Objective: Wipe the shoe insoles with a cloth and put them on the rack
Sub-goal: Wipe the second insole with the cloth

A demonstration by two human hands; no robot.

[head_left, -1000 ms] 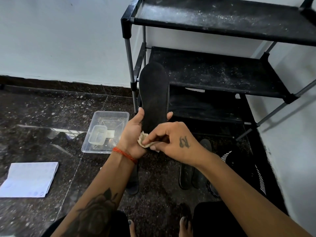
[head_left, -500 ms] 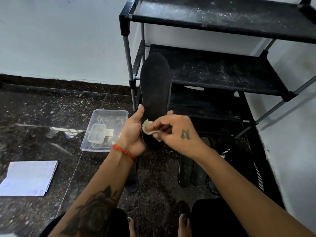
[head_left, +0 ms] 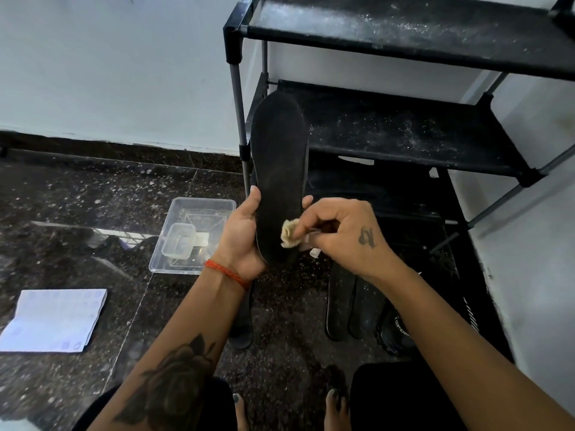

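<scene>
Black insole (head_left: 280, 169), beige cloth (head_left: 289, 233), black dust-speckled rack (head_left: 404, 132), red wristband (head_left: 228, 273)

My left hand (head_left: 242, 234) has its grip on the insole (head_left: 280, 169) near its lower end, thumb up along the insole's left edge, fingertips showing past its right edge. My right hand (head_left: 339, 234) sits just right of the insole, fingers curled, pinching the cloth (head_left: 289, 233) against the insole's lower face. Both forearms reach forward from below the insole.
</scene>
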